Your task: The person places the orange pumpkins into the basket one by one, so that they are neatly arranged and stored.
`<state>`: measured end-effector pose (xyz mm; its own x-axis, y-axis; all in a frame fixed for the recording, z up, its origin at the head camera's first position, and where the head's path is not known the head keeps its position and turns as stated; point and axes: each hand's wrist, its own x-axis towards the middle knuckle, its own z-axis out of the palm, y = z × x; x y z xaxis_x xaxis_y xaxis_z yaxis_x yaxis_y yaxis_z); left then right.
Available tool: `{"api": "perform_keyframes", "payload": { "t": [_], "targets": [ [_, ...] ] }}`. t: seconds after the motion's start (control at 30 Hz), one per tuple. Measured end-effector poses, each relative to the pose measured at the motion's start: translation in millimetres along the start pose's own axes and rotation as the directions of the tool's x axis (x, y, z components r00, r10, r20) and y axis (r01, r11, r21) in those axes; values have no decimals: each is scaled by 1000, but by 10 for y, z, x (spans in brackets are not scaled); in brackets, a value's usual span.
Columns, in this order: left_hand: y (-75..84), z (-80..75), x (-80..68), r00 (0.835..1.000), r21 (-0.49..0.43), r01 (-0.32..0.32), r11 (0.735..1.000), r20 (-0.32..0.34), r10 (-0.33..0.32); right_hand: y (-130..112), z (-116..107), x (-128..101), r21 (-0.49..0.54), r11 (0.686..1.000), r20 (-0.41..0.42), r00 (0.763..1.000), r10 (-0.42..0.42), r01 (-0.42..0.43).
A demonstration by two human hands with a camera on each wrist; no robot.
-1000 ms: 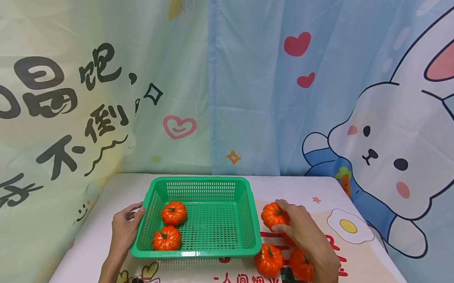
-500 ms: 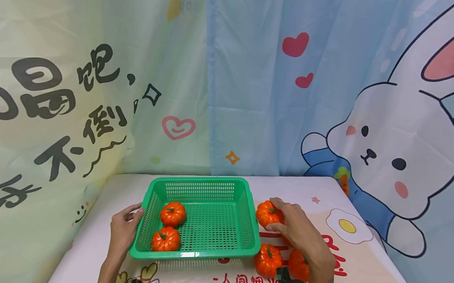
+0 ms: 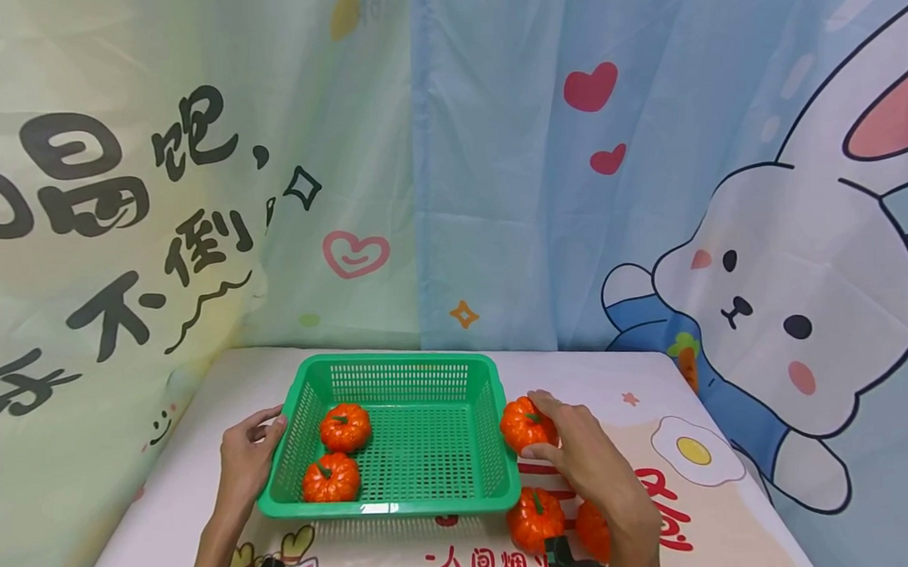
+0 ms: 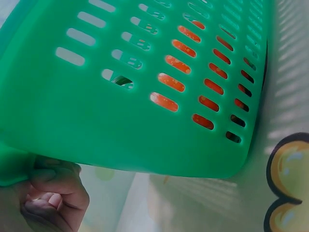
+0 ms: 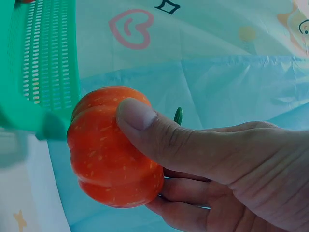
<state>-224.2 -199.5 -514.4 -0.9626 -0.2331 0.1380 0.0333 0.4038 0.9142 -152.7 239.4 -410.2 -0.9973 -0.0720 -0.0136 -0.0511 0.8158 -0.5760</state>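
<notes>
A green plastic basket (image 3: 424,507) stands on the table with two small orange pumpkins inside, one (image 3: 345,427) behind the other (image 3: 331,478) on its left side. My left hand (image 3: 246,458) holds the basket's left rim; in the left wrist view its curled fingers (image 4: 58,186) are at the rim. Between thumb and fingers, my right hand (image 3: 580,446) grips another glossy pumpkin (image 3: 528,423) with a green stem, just beside the basket's right rim. The right wrist view shows the thumb pressed on this pumpkin (image 5: 113,159). The fingertips behind it are hidden.
Two more pumpkins lie right of the basket, one (image 3: 536,518) near its front right corner and one (image 3: 593,531) partly covered by my right forearm. The table (image 3: 577,371) has a printed cloth. A printed curtain (image 3: 488,190) hangs behind it.
My right hand has moved left with its pumpkin, up close to the basket's right rim. The left hand and the basket stay in place.
</notes>
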Motion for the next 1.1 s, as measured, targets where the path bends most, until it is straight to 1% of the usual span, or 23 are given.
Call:
{"api": "perform_keyframes", "payload": {
  "t": [0.2,0.33,0.53,0.83,0.93,1.1],
  "targets": [
    [-4,9,6,1000,8,-7,1000,-3,7,-57,29,11,12,1000,13,1000,-16,16],
    [-9,17,13,1000,11,-3,1000,1,3,-96,70,18,18,999,6,999,-34,34],
    [-13,18,29,1000,10,-7,1000,-6,7,-148,142,47,30,996,5,996,-88,88],
    [3,25,12,1000,1,-10,1000,0,10,-177,202,49,25,996,16,996,-87,87],
    [0,21,8,1000,4,-6,1000,0,6,-195,221,56,34,996,28,996,-80,79],
    [-9,3,-3,1000,19,6,1000,-4,-6,-226,262,53,56,994,37,994,-98,96]
  ]
}}
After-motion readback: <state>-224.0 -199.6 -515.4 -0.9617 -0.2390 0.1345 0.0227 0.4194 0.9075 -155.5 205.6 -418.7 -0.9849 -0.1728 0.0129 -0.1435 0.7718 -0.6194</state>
